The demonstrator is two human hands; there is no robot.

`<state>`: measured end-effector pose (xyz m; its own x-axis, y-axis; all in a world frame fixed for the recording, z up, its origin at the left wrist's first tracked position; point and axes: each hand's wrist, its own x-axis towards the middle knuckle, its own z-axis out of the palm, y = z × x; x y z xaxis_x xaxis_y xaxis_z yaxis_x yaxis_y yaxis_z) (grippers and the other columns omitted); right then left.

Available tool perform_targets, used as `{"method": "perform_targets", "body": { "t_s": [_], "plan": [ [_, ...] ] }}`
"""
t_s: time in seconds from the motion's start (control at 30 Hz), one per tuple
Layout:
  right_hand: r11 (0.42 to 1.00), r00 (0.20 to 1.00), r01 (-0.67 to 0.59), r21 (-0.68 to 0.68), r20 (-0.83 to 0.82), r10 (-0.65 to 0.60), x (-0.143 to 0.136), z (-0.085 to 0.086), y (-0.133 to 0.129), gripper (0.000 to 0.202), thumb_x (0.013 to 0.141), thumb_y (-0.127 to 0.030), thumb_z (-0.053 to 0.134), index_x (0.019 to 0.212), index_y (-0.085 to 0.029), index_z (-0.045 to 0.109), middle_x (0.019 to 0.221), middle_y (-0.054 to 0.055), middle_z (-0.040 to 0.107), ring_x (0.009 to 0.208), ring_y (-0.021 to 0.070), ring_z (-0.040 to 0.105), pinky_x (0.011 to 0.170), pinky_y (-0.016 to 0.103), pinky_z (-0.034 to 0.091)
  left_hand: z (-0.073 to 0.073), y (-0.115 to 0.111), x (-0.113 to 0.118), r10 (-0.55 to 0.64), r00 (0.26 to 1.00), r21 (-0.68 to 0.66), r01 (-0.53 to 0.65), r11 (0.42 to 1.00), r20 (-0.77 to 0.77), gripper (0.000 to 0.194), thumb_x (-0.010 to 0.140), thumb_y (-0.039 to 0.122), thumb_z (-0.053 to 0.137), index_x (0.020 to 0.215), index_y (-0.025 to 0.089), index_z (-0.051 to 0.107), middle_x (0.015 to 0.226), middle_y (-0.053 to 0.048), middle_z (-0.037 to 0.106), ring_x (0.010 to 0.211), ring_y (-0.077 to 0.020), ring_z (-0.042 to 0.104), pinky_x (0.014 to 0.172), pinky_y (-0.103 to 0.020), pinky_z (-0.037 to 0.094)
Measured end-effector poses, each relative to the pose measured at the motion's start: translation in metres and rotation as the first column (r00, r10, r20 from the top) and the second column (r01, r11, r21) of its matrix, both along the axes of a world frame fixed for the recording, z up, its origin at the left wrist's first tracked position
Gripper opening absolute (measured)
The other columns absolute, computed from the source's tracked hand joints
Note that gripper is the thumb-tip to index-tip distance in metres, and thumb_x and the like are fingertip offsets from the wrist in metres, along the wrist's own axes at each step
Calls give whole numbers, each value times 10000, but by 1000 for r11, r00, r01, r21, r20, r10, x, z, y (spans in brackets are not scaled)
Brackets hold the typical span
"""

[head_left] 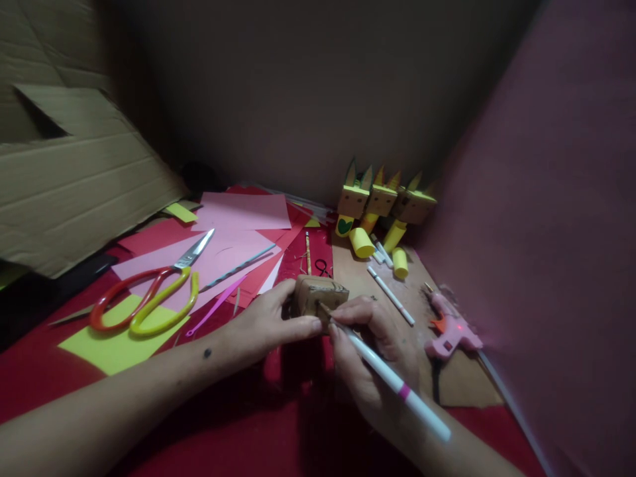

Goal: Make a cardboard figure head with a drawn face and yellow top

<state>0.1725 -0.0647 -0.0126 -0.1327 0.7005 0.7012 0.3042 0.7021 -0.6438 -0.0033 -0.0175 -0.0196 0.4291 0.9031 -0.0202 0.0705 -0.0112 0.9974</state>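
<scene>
My left hand is closed around a small brown cardboard box, thumb along its lower front edge. Dark marks show on the box's front and along its top edge. In my right hand is a white marker pen with a purple band, gripped near its point. The pen's tip meets or nearly meets the front of the box; whether it touches I cannot tell. Behind the box stand several cardboard figures with box heads, pointed ears and drawn faces, some on yellow tubes.
Scissors with red and yellow handles lie left on pink, red and yellow paper sheets. A pink glue gun, its red light lit, rests right on a cardboard sheet. White pens and yellow paper rolls lie near the figures.
</scene>
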Motion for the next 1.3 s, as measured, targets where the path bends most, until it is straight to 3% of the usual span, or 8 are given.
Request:
{"method": "perform_targets", "body": {
  "t_s": [0.2, 0.33, 0.47, 0.6, 0.7, 0.8, 1.0, 1.3],
  "plan": [
    [1000, 1000, 13, -29, 3, -13, 2, 4, -4, 164, 883, -84, 566, 934, -240, 567, 804, -28, 582, 600, 79, 537, 532, 207, 448, 2, 0, 0, 3, 1000, 1, -3, 1000, 7, 560, 704, 464, 766, 1175, 197, 620, 1185, -102, 732, 1168, -343, 638, 1017, -477, 485],
    [1000, 986, -14, -2, -167, 13, 5, 0, -4, 257, 910, -75, 569, 1066, -270, 626, 831, -17, 623, 687, 117, 611, 604, 261, 511, 3, 1, -2, 13, 999, -15, -12, 1000, 44, 565, 714, 481, 784, 1184, 211, 625, 1220, -94, 729, 1210, -337, 626, 1022, -451, 498],
    [994, 956, 105, 5, -275, -100, 6, 1, 4, 343, 940, -58, 520, 1113, -314, 669, 795, -35, 665, 650, 103, 636, 620, 263, 540, 5, 2, -6, 41, 997, 12, -42, 999, 70, 650, 741, 503, 777, 1295, 225, 582, 1293, -86, 695, 1270, -334, 586, 1052, -441, 484],
    [976, 953, 130, -176, -249, -172, 8, 10, 13, 287, 851, -214, 675, 1116, -287, 590, 980, 8, 686, 824, 156, 677, 736, 326, 581, 6, 4, -10, 42, 996, 61, -47, 997, 84, 633, 766, 488, 762, 1320, 241, 579, 1332, -77, 673, 1283, -339, 574, 1069, -445, 471],
    [919, 986, 1, -395, -154, -67, 10, 14, 17, 467, 750, -315, 770, 1141, -252, 522, 1134, 77, 687, 926, 212, 692, 786, 383, 595, 3, 7, -13, 3, 994, 91, -13, 996, 105, 605, 799, 473, 738, 1338, 250, 574, 1359, -74, 656, 1291, -332, 569, 1085, -449, 456],
    [838, 989, -78, -540, -148, -3, 10, 18, 18, 432, 744, -330, 753, 1086, -233, 508, 1110, 98, 710, 907, 222, 714, 769, 382, 605, 1, 9, -15, -21, 994, 101, 10, 995, 109, 572, 810, 453, 731, 1324, 245, 589, 1379, -76, 642, 1296, -324, 565, 1095, -445, 446],
    [801, 999, -7, -598, -45, -25, 11, 26, 17, 321, 704, -259, 759, 941, -237, 543, 833, 22, 711, 740, 207, 710, 627, 327, 591, 5, 10, -14, -66, 994, 51, 62, 997, 91, 561, 789, 426, 738, 1304, 244, 611, 1352, -83, 662, 1282, -334, 581, 1095, -476, 441],
    [767, 994, 72, -637, -17, -107, 11, 21, 22, 403, 657, -299, 770, 971, -207, 534, 864, 39, 674, 793, 223, 690, 702, 368, 567, 19, 15, -16, -54, 998, 95, 57, 994, -32, 508, 742, 396, 762, 1219, 253, 659, 1267, -86, 704, 1211, -329, 616, 1061, -462, 440]
  ]
}}
